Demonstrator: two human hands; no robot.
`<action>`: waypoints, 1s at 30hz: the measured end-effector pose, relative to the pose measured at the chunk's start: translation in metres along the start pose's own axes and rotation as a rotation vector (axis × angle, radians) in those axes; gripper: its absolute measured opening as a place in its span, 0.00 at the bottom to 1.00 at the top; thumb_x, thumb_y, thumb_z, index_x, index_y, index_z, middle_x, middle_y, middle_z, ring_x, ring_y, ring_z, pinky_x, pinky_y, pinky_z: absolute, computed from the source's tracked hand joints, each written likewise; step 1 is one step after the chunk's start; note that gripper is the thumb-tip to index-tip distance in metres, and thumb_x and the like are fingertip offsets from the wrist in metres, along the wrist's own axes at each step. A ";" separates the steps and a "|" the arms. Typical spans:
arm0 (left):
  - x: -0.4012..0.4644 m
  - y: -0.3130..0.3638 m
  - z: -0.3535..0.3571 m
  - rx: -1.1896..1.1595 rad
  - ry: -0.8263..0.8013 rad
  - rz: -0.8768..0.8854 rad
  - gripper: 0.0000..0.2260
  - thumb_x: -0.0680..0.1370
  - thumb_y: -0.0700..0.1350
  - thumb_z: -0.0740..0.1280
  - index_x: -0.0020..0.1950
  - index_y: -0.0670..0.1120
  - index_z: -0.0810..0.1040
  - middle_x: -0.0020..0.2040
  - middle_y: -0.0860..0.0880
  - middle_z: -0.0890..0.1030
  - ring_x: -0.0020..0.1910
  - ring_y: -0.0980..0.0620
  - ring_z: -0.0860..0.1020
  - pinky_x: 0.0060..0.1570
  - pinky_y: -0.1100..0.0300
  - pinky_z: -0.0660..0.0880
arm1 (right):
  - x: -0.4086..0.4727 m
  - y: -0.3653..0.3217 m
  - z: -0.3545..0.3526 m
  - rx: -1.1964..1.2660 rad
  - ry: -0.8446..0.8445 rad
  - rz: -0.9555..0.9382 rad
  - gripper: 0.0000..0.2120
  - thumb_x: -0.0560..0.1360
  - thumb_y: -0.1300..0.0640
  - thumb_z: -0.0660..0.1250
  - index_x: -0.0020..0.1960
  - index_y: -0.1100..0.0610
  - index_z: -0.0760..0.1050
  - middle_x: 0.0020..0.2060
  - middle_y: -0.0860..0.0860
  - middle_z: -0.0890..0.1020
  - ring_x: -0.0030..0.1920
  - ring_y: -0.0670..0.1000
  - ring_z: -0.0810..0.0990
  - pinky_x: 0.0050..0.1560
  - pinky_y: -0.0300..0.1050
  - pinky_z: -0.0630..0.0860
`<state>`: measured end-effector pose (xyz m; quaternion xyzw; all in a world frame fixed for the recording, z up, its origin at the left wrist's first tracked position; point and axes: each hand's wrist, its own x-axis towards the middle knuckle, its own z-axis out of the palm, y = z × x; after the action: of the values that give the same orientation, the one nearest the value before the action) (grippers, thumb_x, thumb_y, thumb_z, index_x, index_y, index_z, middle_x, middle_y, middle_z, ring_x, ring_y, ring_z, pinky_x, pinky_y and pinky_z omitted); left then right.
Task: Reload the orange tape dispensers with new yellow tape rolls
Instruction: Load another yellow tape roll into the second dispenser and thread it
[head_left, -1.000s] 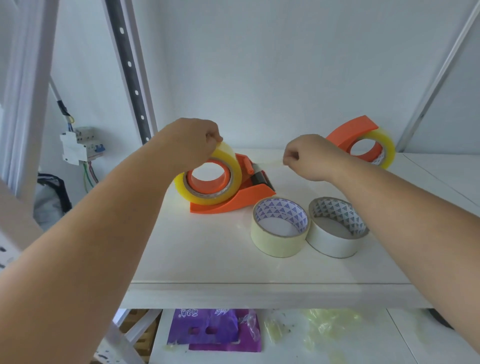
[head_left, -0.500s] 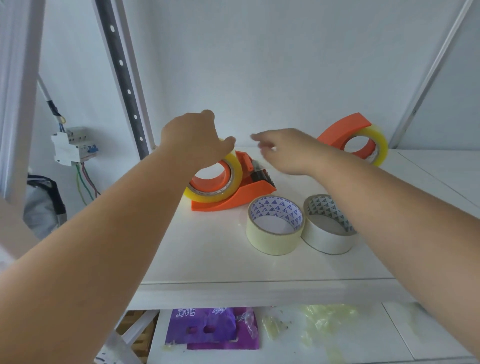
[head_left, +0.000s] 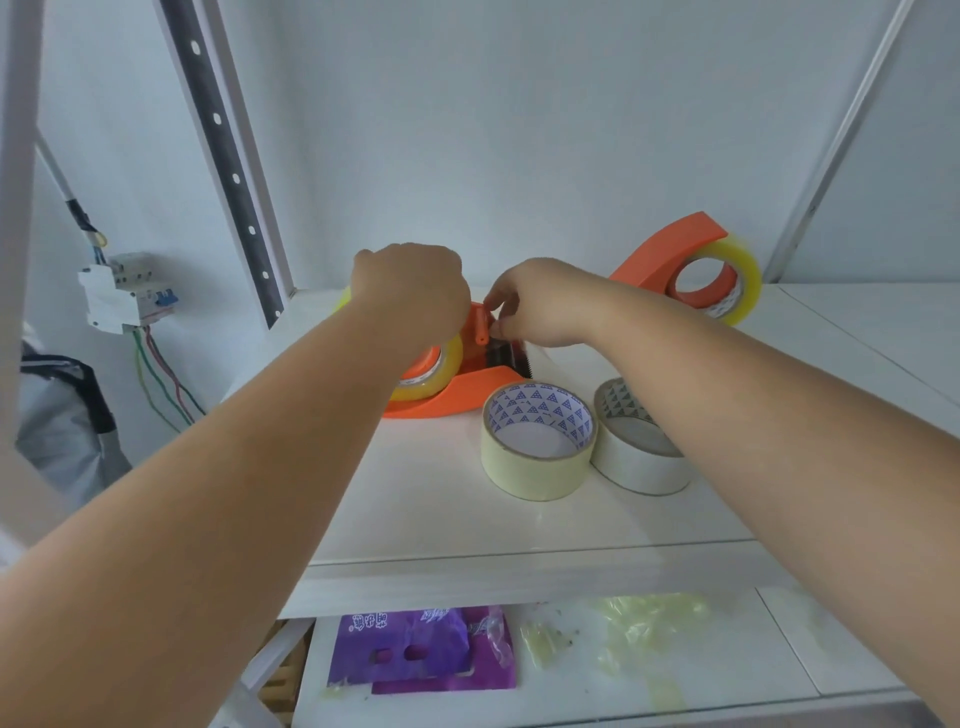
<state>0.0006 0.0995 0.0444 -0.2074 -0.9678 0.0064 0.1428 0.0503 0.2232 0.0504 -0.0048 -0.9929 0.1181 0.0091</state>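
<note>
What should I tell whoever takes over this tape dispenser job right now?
Left hand grips the yellow tape roll seated in the near orange dispenser. Right hand pinches at the roller beside the blade end, apparently threading the tape. Far orange dispenser already carries a yellow roll. Left: finish threading. Two other rolls lie loose on the shelf.

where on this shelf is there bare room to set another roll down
Bare shelf runs from the front edge up to the near dispenser, left of the cream roll. The far right corner past the second dispenser is bare. Crowded: around both hands and the white roll.
</note>
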 end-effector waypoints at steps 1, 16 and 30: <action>-0.001 0.000 0.002 0.011 0.014 0.013 0.13 0.77 0.45 0.55 0.54 0.48 0.77 0.47 0.48 0.79 0.46 0.46 0.73 0.45 0.54 0.64 | -0.001 0.001 0.001 0.020 -0.012 0.013 0.19 0.75 0.54 0.67 0.65 0.56 0.74 0.58 0.54 0.80 0.55 0.53 0.77 0.48 0.42 0.70; 0.000 -0.019 -0.016 -0.131 -0.110 0.066 0.22 0.76 0.35 0.55 0.56 0.57 0.79 0.57 0.51 0.77 0.50 0.50 0.73 0.49 0.55 0.73 | -0.009 0.043 -0.022 0.158 -0.077 -0.053 0.16 0.75 0.60 0.65 0.62 0.51 0.77 0.47 0.48 0.85 0.39 0.42 0.77 0.46 0.39 0.73; 0.010 -0.013 -0.027 -0.091 -0.082 -0.090 0.16 0.80 0.38 0.54 0.61 0.44 0.78 0.61 0.44 0.77 0.59 0.43 0.74 0.54 0.55 0.69 | 0.004 0.095 -0.020 0.110 -0.161 -0.007 0.16 0.76 0.59 0.65 0.63 0.50 0.75 0.55 0.48 0.80 0.57 0.50 0.77 0.51 0.40 0.70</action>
<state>-0.0057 0.0908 0.0741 -0.1693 -0.9805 -0.0358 0.0936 0.0471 0.3202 0.0479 0.0086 -0.9825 0.1722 -0.0699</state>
